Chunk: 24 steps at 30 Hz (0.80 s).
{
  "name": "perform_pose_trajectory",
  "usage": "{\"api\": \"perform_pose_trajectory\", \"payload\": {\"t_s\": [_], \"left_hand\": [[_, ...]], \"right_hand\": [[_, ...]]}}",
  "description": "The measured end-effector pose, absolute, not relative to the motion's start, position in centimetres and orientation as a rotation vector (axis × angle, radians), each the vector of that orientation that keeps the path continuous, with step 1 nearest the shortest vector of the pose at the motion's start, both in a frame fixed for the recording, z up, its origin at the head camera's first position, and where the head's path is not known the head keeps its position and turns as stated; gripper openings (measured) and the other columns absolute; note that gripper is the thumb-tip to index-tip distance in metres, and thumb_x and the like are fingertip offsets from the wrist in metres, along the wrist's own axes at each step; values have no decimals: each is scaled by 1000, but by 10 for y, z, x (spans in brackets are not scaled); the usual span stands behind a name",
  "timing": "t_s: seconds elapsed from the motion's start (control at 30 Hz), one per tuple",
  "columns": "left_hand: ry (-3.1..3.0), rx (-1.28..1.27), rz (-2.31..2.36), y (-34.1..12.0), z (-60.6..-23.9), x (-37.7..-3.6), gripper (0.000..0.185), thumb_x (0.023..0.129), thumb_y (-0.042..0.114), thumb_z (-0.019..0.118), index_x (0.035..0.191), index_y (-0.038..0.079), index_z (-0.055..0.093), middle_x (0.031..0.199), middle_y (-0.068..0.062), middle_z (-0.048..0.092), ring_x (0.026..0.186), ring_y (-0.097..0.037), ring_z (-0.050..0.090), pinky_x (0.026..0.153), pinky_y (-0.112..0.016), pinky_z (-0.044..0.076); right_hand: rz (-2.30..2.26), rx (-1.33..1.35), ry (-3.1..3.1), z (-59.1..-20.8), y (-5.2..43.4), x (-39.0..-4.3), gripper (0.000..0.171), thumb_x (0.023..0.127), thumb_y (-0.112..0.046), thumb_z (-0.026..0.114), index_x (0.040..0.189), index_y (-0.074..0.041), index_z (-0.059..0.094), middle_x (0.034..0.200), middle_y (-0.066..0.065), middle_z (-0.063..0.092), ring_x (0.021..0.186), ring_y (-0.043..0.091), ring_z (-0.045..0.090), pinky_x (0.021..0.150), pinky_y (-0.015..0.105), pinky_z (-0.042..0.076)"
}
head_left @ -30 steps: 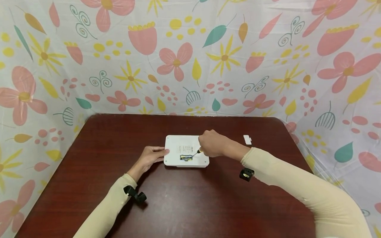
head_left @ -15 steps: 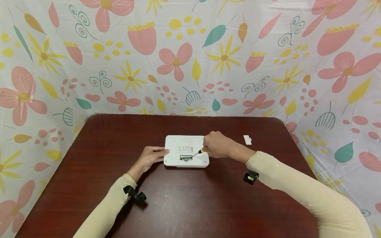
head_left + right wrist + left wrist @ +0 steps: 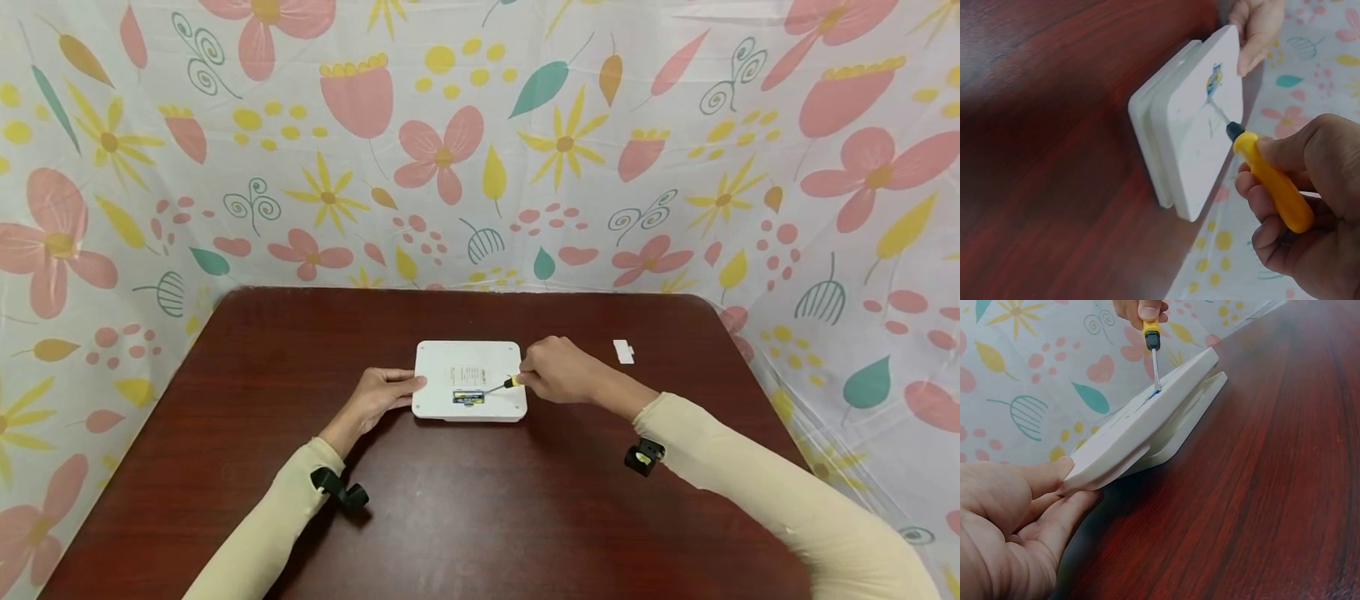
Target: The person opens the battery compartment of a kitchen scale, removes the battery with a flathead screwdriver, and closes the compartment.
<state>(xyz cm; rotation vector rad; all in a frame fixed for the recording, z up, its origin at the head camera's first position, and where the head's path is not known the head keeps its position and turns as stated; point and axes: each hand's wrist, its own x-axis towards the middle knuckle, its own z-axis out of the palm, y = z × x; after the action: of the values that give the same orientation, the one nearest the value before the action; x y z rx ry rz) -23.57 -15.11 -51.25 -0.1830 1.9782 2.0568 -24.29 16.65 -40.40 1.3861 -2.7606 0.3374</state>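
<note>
While left hand (image 3: 377, 398) steadies smooth white slab (image 3: 468, 379) flat-fingered, right hand (image 3: 558, 372) grips yellow-handled screwdriver (image 3: 501, 386).

Our left hand (image 3: 378, 398) lies with fingers straight, forearm angled inward; our right hand (image 3: 558, 371) curls into a grip, arm stretched forward.

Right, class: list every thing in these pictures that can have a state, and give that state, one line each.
White flat plastic device: underside up on the table, battery bay uncovered.
Yellow-and-black battery: seated in the bay.
Yellow-handled screwdriver: tip at the battery.
Small white plastic cover: off, lying apart.
Left hand: steadying the device's edge.
Right hand: gripping the screwdriver.
</note>
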Motion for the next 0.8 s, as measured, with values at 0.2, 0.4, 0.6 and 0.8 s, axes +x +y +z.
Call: {"api": "perform_pose_trajectory", "payload": {"t_s": [0.2, 0.4, 0.6, 0.8], "left_hand": [[1975, -178, 2061, -152, -513, -236, 43, 93, 3, 75, 127, -19, 60, 116, -26, 70, 92, -18, 72, 86, -34, 63], [1974, -168, 2063, -152, -511, -235, 42, 93, 2, 74, 126, -20, 60, 111, -23, 72, 90, -18, 71, 85, -33, 63], [1975, -161, 2063, -152, -511, -235, 42, 93, 2, 74, 125, -20, 61, 111, -23, 72, 89, -17, 72, 84, -33, 63], [1980, -144, 2063, -152, -513, -236, 43, 93, 3, 74, 126, -20, 60, 116, -27, 70, 91, -18, 72, 85, -34, 63]], "right_hand": [[398, 1387, -2779, -414, 177, -246, 20, 96, -13, 72, 76, -15, 73, 60, -9, 44, 57, 3, 38, 55, 22, 39], [474, 1408, -2755, -424, 186, -248, 15, 96, -13, 72, 82, -11, 76, 62, -9, 46, 58, 3, 38, 55, 21, 39], [507, 1414, -2729, -435, 194, -252, 10, 96, -13, 72, 90, -10, 79, 66, -9, 52, 59, 2, 39, 55, 21, 42], [547, 1401, -2695, -443, 198, -254, 9, 95, -13, 73, 92, -11, 80, 75, -7, 65, 62, 1, 47, 58, 23, 49]]}}
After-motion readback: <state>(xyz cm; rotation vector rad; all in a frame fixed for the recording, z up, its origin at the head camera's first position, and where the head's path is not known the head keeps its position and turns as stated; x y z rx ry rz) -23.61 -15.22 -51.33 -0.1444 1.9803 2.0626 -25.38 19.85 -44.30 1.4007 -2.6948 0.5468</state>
